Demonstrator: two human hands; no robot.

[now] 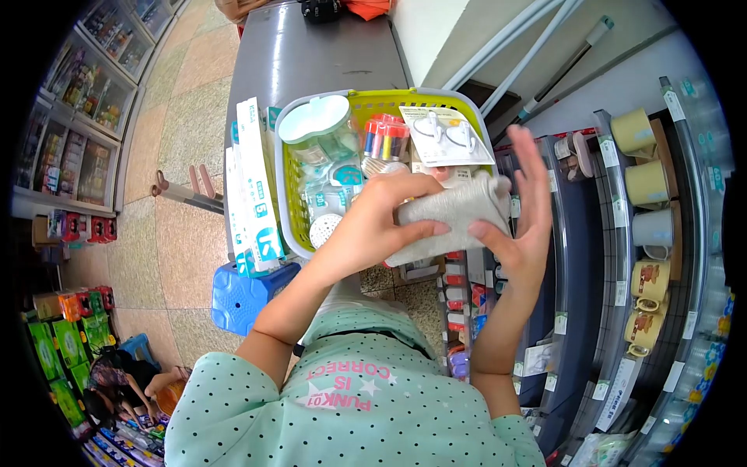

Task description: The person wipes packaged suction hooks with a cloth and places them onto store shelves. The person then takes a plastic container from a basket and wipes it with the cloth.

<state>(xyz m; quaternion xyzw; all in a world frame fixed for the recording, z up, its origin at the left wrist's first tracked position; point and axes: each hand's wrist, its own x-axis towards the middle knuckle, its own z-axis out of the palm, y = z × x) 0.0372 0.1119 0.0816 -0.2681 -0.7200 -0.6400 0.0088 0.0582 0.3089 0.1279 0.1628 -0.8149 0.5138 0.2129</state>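
A folded light grey cloth [451, 214] is held over the near side of a green and white plastic basket [284, 198]. My left hand [385, 214] is closed around the cloth's left part, thumb along its front. My right hand [529, 210] is at the cloth's right end, fingers stretched upward and thumb touching the cloth. Inside the basket are a clear jar with a pale blue lid [315, 118], a tub of coloured pens [385, 138], a carded pack of white hooks [445, 136] and a white perforated round piece [324, 229]. My hands and the cloth hide part of the contents.
The basket stands on a grey metal table [319, 58], with long white boxes [253, 179] on its left. A blue stool [245, 296] is below. Shelves with mugs [650, 229] line the right side. At lower left, a person [128, 381] bends over goods.
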